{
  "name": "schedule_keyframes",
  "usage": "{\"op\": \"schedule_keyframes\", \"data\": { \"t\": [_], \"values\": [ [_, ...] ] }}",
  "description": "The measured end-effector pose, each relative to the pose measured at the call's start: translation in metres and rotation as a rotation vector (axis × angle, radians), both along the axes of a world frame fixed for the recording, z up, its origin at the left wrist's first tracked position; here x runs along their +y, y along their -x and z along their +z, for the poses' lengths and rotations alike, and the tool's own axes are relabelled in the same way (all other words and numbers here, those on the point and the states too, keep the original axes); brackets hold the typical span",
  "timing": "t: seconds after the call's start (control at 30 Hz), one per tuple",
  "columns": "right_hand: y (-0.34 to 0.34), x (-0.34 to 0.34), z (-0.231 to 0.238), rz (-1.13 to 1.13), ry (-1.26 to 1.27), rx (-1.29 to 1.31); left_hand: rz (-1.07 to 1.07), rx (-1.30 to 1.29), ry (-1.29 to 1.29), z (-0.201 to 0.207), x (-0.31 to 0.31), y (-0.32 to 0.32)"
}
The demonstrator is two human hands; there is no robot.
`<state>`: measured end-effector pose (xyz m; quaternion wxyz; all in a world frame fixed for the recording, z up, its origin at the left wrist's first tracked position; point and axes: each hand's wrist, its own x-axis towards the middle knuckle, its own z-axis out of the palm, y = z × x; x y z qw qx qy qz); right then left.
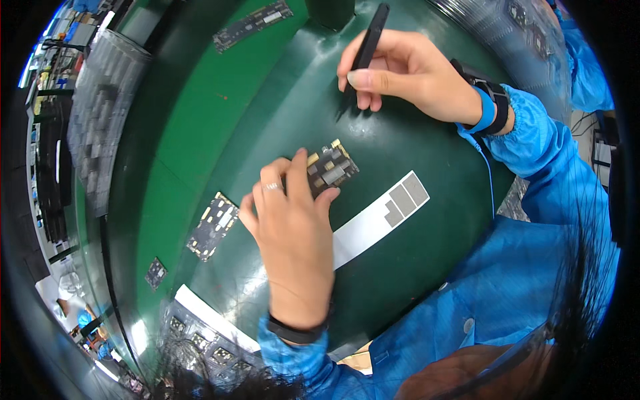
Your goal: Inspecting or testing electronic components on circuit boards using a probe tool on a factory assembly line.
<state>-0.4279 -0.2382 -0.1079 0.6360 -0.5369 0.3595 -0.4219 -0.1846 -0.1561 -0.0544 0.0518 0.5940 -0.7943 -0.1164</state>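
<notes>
My left hand (290,223) grips a small dark circuit board (333,168) near the middle of the green table mat. Its thumb and fingers lie over the board's left part and hide it; gold and silver parts show on the right. Above and to the right, my right hand (407,73) pinches slim black tweezers (370,43), tips pointing down toward the mat, apart from the board. A white strip (363,235) with grey rectangular pads (407,199) lies just right of my left hand, which covers its lower end.
Another circuit board (215,227) lies left of my left hand, with a smaller one (157,273) beyond it and a long one (253,25) at the far edge. Clear trays are stacked at left (107,113) and far right (480,33). A blue cord (490,170) hangs from my right wrist.
</notes>
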Motion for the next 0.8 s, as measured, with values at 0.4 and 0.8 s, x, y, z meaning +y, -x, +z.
{"op": "schedule_keyframes", "data": {
  "t": [0.4, 0.8],
  "values": [
    [0.002, 0.011, 0.032, 0.174, -0.101, -0.009, 0.26, -0.016, -0.144, 0.039, 0.008, -0.085],
    [0.013, 0.044, 0.024, 0.449, 0.09, 0.202, 0.025, 0.057, -0.295, 0.055, 0.065, 0.042]
  ]
}}
